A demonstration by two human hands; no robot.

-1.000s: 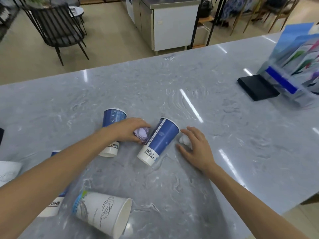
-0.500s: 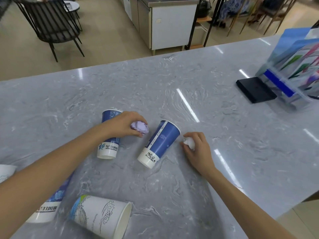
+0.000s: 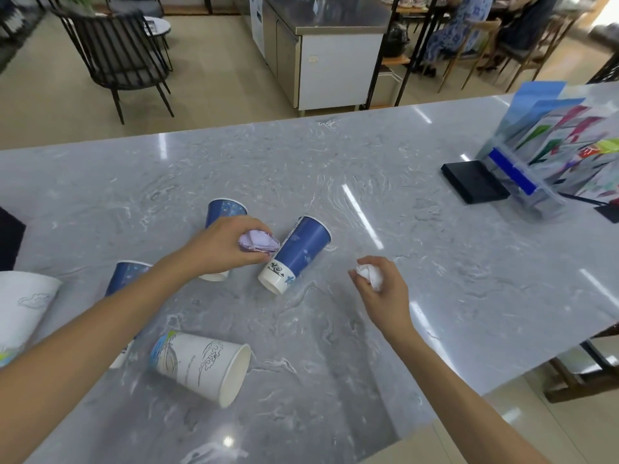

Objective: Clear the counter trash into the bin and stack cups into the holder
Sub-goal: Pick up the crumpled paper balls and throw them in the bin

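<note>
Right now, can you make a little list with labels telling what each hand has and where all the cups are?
left hand: closed on a crumpled purple paper
right hand: closed on a crumpled white paper
counter: grey marble, shiny
blue cups: one lying tipped between the hands; one behind the left hand; one partly hidden by the left arm
white cups: one on its side near the front; one at the left edge
bin: not in view
cup holder: not in view

My right hand [image 3: 385, 293] now lifts its white paper wad [image 3: 370, 275] clear of the counter [image 3: 435, 262], away from the blue cup [image 3: 301, 251].
</note>
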